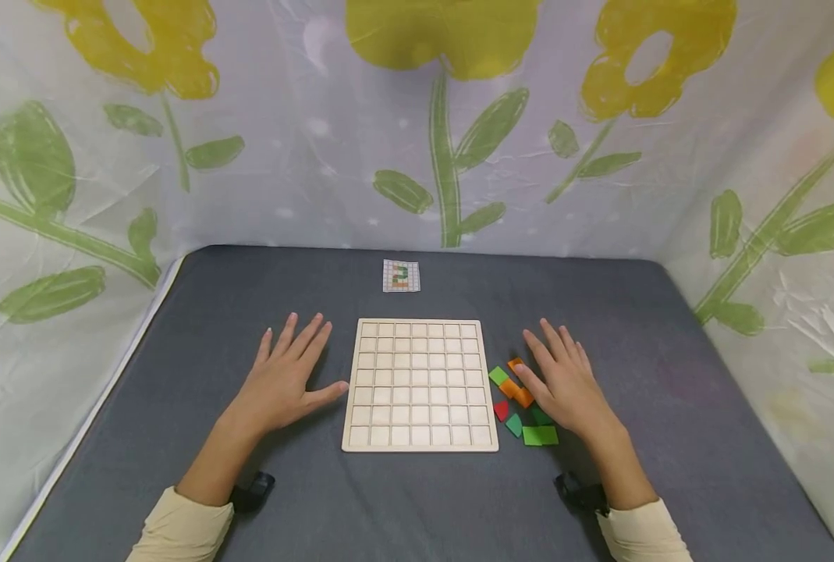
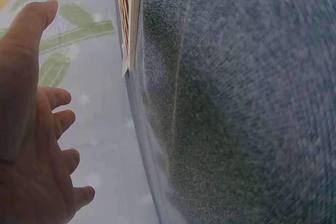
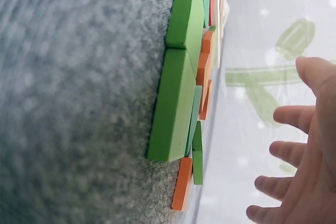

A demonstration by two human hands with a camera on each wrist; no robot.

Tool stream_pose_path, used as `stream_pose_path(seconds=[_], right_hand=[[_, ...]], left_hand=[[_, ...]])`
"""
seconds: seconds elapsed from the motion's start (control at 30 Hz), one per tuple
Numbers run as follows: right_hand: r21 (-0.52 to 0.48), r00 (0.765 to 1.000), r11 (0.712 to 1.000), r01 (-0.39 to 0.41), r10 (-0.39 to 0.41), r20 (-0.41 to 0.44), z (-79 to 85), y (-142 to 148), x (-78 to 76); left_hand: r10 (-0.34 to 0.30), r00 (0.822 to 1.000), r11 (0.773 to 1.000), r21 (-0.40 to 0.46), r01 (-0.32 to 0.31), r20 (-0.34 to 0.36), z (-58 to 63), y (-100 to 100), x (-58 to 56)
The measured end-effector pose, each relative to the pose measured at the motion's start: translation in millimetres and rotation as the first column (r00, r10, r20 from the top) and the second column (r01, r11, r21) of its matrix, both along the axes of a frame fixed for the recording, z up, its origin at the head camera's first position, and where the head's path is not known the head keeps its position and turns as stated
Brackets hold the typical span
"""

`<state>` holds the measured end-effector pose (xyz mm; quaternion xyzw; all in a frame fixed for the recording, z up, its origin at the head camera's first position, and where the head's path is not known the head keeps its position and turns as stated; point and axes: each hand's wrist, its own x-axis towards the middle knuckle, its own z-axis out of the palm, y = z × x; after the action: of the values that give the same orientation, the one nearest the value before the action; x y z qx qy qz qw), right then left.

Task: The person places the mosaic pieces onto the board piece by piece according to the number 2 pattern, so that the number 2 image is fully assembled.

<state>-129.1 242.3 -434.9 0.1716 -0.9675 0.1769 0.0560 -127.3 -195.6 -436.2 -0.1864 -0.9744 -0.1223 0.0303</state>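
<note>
A square wooden grid board [image 1: 420, 384] lies on the dark cloth between both hands, its cells bare. To its left is my left hand [image 1: 285, 382], fingers spread and straight, the thumb tip near the board's edge; it holds nothing. My right hand [image 1: 564, 386] hovers over the right side of a loose group of coloured tiles, fingers extended, gripping none. Among them are light green tiles [image 1: 540, 435], orange tiles [image 1: 509, 388], a red tile [image 1: 502, 410] and a teal tile [image 1: 514, 425]. In the right wrist view, green tiles [image 3: 176, 103] lie flat on the cloth. The hand partly hides some tiles.
Behind the board lies a small printed card [image 1: 401, 276] showing a grid with a coloured figure. The dark cloth [image 1: 417, 507] covers the table. White curtains [image 1: 304, 156] with yellow flowers stand at the back and both sides. Each wrist wears a black device.
</note>
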Motion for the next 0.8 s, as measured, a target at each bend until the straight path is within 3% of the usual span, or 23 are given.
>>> stream_pose_path(seconds=[0.17,0.3,0.5,0.8], right_hand=[[0.009,1.000,1.000,-0.022,0.022,0.001,-0.8,1,-0.8],[0.019,0.997,0.998,-0.061,0.062,-0.048,-0.5,1,-3.7],[0.041,0.990,0.991,-0.125,0.127,-0.068,0.1,-2,-8.3],[0.064,0.990,0.988,-0.142,0.143,-0.007,-2.2,-8,-20.2]], left_hand=[[0.003,1.000,1.000,-0.004,-0.003,0.007,-2.5,1,-0.6],[-0.002,1.000,1.000,0.000,0.002,-0.005,-3.0,2,-1.9],[-0.065,0.998,0.997,0.034,0.065,0.009,-8.2,4,-0.5],[-0.128,0.981,0.987,0.116,0.112,0.145,-16.4,12,2.3]])
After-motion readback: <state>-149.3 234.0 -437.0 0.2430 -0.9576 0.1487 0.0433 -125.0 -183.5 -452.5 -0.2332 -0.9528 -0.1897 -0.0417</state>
